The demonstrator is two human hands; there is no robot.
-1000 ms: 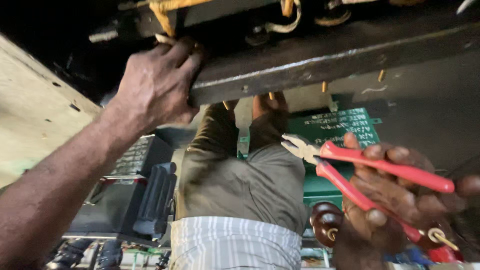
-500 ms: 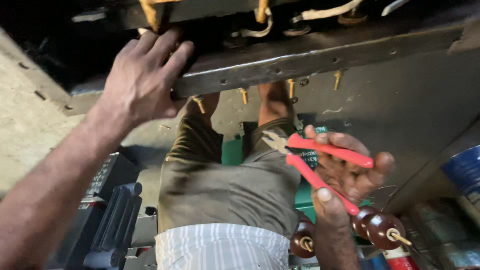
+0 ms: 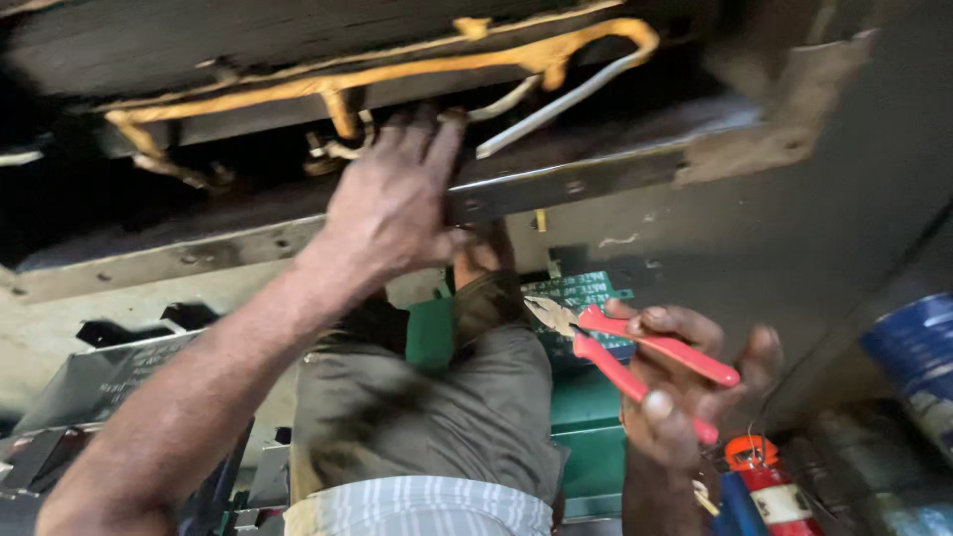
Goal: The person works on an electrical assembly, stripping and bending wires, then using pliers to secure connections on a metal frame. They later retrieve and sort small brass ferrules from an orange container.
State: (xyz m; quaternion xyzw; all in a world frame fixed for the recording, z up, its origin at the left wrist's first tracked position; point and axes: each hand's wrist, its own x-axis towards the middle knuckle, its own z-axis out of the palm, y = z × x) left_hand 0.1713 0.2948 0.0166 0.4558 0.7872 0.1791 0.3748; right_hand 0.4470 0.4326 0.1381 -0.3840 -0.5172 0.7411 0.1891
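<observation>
red-handled pliers [image 3: 635, 357] lie clasped in right hand [image 3: 685, 397].

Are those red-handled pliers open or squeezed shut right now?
Open, partly. The pliers lie in the right hand with the two red handles spread in a V; the metal tip looks blurred, so the jaw gap itself is unclear.

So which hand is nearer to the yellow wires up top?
The left hand: its fingertips reach up to the yellow wires above the metal rail. The right hand is well below, holding red-handled pliers.
</observation>
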